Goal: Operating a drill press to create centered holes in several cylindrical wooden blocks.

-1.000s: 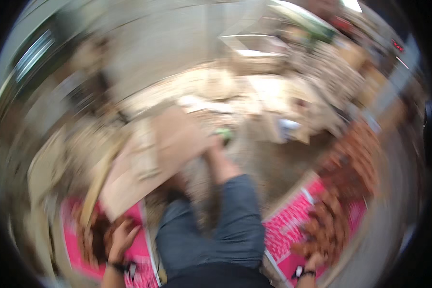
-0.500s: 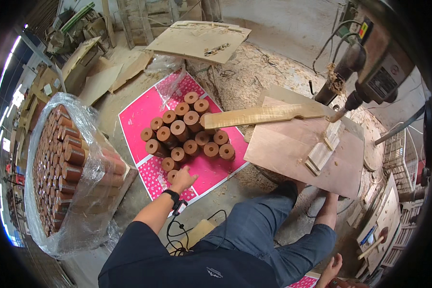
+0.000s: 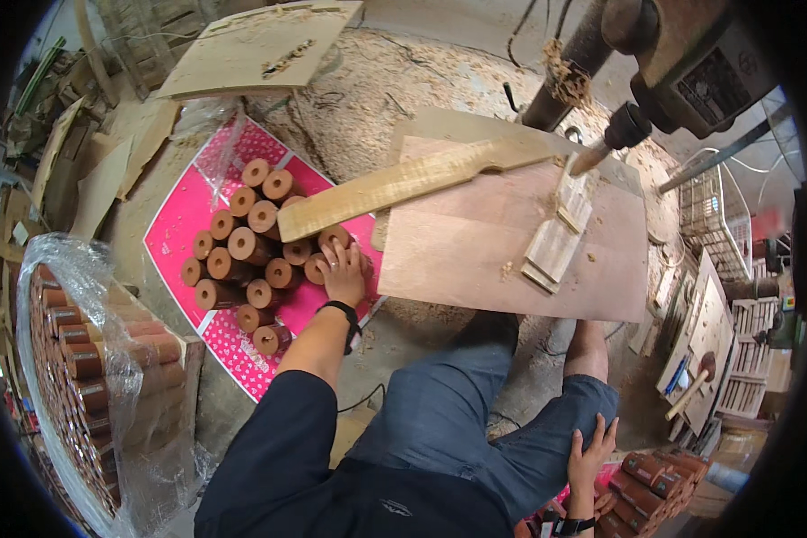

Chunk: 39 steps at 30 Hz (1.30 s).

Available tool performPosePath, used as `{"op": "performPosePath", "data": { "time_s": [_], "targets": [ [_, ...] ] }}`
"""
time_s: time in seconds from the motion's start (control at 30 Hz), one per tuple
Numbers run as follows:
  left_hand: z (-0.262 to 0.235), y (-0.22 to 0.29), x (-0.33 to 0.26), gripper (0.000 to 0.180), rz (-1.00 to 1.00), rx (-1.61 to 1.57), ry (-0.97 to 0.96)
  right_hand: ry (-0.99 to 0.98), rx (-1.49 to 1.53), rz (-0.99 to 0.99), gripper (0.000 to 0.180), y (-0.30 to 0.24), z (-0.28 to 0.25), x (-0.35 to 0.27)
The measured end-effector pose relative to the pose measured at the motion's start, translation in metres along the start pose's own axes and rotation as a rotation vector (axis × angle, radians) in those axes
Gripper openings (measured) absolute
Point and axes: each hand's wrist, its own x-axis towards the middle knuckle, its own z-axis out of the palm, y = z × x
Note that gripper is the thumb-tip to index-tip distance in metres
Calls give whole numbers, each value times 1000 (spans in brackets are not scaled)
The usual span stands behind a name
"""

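Several brown cylinders [image 3: 242, 243], each with a round hole in its top end, stand grouped on a pink patterned sheet [image 3: 172, 235]. My left hand [image 3: 342, 280] reaches over the right edge of this group. Its fingers curl round a cylinder that the hand mostly hides. Down at the lower right, my right hand [image 3: 590, 453] rests against my bent leg, fingers spread and holding nothing. More brown cylinders [image 3: 653, 475] lie stacked just beyond it.
A drill press [image 3: 681, 81] with its chuck and bit overhangs a plywood board [image 3: 475, 242]. A wooden jig [image 3: 556, 235] and a long notched plank [image 3: 403, 184] lie there. Film-wrapped cylinders [image 3: 90, 368] stand at left. Shavings [image 3: 421, 67] cover the floor behind.
My left hand has moved from the group's near edge to its right side and onto a cylinder. My right hand has come up onto my leg. The view has shifted right.
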Motion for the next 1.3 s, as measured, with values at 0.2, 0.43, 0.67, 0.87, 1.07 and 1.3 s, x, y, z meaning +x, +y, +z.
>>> {"op": "performPosePath", "data": {
  "time_s": [0.2,0.43,0.67,0.87,1.07,1.3],
  "targets": [
    [-16,-11,-22,64,251,-429,-43,69,18,23,54,-15,3,7],
    [-148,-31,-102,73,-298,-1160,-286,-32,31,-290,53,-78,-26,25],
    [-287,-7,-130,95,279,-878,-134,-375,448,-1047,71,-219,-31,22],
    [-332,42,-117,97,415,-959,42,-548,995,-771,71,-240,-69,23],
    [-352,60,-107,89,605,-828,97,-350,973,-630,74,-243,-65,17],
    [-364,29,-100,88,594,-675,50,-731,1358,-676,51,-258,-24,22]
  ]
}}
